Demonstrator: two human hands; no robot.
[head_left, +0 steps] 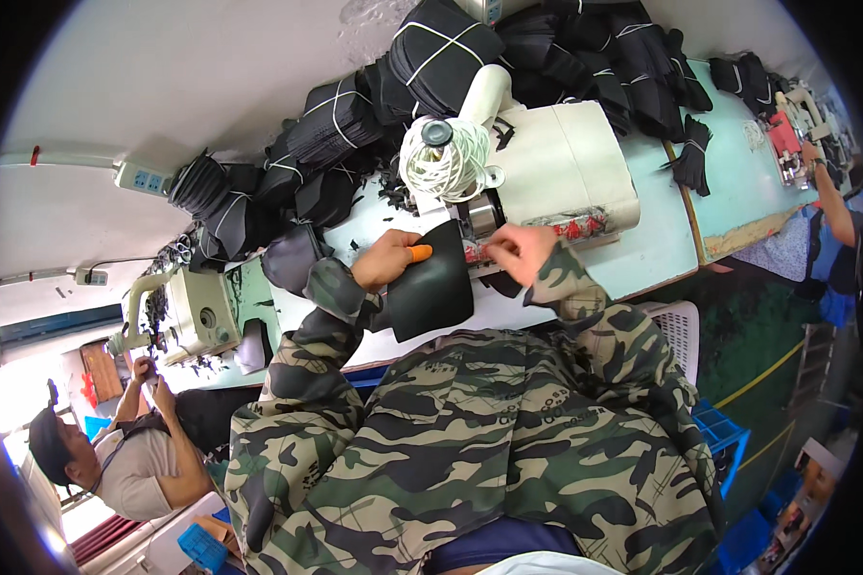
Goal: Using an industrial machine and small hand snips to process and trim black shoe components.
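My left hand, an orange cot on one fingertip, presses down on a black leather piece lying on the table in front of a white sewing machine. My right hand pinches at the piece's edge close to the machine's needle area. A cone of white thread sits on the machine just above both hands. Camouflage sleeves cover both of my forearms.
Tied bundles of black pieces are piled behind the machine, with more at the back right. A person at the lower left works at another sewing machine. Another person's arm shows at the right. White basket and blue crate stand beside me.
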